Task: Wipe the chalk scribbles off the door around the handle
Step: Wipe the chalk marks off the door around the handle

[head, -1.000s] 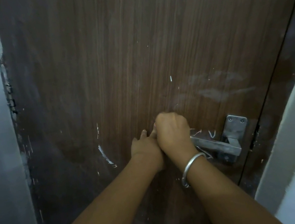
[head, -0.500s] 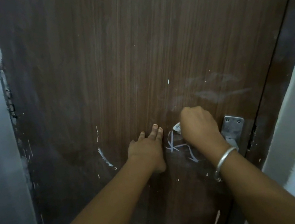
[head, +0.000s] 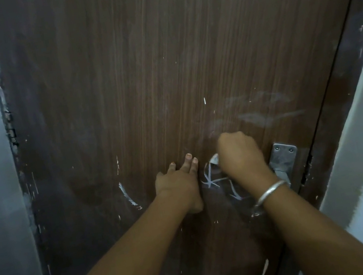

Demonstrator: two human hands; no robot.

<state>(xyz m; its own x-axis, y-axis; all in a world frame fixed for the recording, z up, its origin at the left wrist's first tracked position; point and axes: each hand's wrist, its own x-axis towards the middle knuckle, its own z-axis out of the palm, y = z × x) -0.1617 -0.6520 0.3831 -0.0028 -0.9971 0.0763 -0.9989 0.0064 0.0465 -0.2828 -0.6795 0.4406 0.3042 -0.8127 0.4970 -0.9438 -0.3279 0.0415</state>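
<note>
Left hand: flat on the brown wood-grain door, fingers straight and pressed to it, holding nothing.
Right hand: fingers curled into a fist around a small pale scrap; cloth or chalk, I cannot tell. A silver bangle sits on the wrist.
White chalk scribbles: between the two hands, just below the right fingers.
Grey metal handle plate: just right of the right fingers, partly hidden by the wrist.
Pale chalk smear: above the right fingers.
Change: a second ago the fist touched the left hand and covered the scribbles; now it is beside the plate, scribbles uncovered.
</note>
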